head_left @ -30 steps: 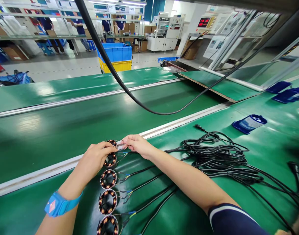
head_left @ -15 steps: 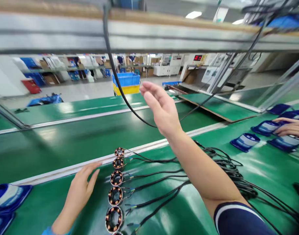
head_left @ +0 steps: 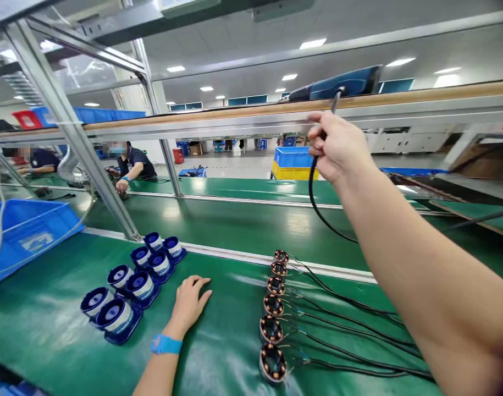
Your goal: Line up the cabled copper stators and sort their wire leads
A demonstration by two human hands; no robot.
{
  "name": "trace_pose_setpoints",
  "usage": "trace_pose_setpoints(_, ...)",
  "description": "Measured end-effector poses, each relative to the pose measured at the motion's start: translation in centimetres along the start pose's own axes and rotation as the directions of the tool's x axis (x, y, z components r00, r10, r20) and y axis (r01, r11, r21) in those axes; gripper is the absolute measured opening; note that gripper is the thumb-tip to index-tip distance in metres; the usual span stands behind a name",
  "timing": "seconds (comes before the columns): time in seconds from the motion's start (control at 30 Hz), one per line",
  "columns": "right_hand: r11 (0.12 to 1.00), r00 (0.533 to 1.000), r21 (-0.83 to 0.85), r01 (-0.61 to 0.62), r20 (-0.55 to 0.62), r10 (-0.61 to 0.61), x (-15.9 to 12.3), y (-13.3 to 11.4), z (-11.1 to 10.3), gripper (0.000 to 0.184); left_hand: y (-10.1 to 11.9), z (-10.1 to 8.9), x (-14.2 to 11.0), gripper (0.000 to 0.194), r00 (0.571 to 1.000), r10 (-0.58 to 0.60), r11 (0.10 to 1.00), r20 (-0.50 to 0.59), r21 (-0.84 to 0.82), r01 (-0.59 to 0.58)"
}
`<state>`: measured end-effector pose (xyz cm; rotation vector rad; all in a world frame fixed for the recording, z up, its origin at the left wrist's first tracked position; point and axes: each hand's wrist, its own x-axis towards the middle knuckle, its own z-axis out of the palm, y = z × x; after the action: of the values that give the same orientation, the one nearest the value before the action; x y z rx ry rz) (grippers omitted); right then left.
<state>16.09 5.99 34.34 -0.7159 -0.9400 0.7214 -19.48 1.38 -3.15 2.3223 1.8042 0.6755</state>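
My right hand is raised in front of the overhead shelf, its fingers closed around a black cable. That cable loops down below the hand, and its upper end runs up to a blue handheld tool lying on the shelf. My left hand, with a blue wristband, rests on the green bench with its fingers apart and nothing in them. It lies between a row of copper-wound stators with black leads and a group of dark blue round housings with white labels.
A blue bin sits at the left. The shelf edge crosses above the bench, held by a metal post. Beyond the white rail is a green belt. Co-workers sit at the far left. Stacked crates stand behind.
The view has swung left. My right hand, open and empty before, is now up at the shelf, closed on the cable. My left hand remains open on the bench, now nearer the housings.
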Motion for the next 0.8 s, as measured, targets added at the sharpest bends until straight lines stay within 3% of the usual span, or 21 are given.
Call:
trace_pose_setpoints(0.1,0.998,0.998,0.049,-0.025,0.057,0.022,-2.1,-0.6,0.6,0.045,0.6,-0.3,-0.3,0.035,0.999,0.012,1.000,0.043,-0.007,-0.012)
trace_pose_setpoints(0.23,0.961,0.989,0.234,-0.150,0.032,0.146,-2.1,-2.8,0.0,0.103,0.9,-1.0,-0.5,0.039,0.996,0.038,0.999,0.082,0.003,-0.038)
trace_pose_setpoints(0.3,0.927,0.990,0.350,-0.137,0.008,0.144,-1.3,-4.0,-0.4,0.103,0.9,-1.3,-0.4,0.039,0.995,0.046,0.999,0.093,0.022,-0.049)
trace_pose_setpoints(0.43,0.848,0.992,0.516,-0.125,0.047,0.117,-1.8,-5.1,-0.5,0.081,1.1,-1.7,-0.1,0.040,0.990,0.071,0.995,0.120,0.061,-0.078)
trace_pose_setpoints(0.5,0.907,0.995,0.410,-0.097,0.061,0.079,-4.0,-5.1,-0.6,0.078,1.1,-1.7,0.1,0.040,0.988,0.088,0.993,0.131,0.072,-0.098)
trace_pose_setpoints(0.57,0.980,0.994,0.194,-0.043,0.108,0.022,-7.2,-5.1,-1.1,0.082,0.9,-1.5,0.3,0.042,0.985,0.107,0.990,0.138,0.076,-0.118)
trace_pose_setpoints(0.63,1.000,0.991,-0.027,-0.009,0.132,0.013,-10.9,-5.1,-2.1,0.091,0.5,-1.2,0.6,0.044,0.981,0.127,0.988,0.145,0.074,-0.139)
trace_pose_setpoints(0.7,0.983,0.996,-0.182,-0.006,0.082,0.021,-14.8,-5.0,-3.8,0.094,0.1,-0.8,0.8,0.048,0.978,0.145,0.985,0.148,0.073,-0.157)
trace_pose_setpoints(0.73,0.971,0.999,-0.237,-0.003,0.038,0.012,-16.6,-4.8,-4.9,0.088,-0.1,-0.6,0.9,0.049,0.978,0.151,0.984,0.146,0.074,-0.163)
trace_pose_setpoints(0.8,0.945,0.998,-0.328,0.000,-0.059,-0.021,-20.2,-4.3,-7.4,0.058,-0.3,-0.3,0.9,0.053,0.978,0.158,0.982,0.138,0.081,-0.170)
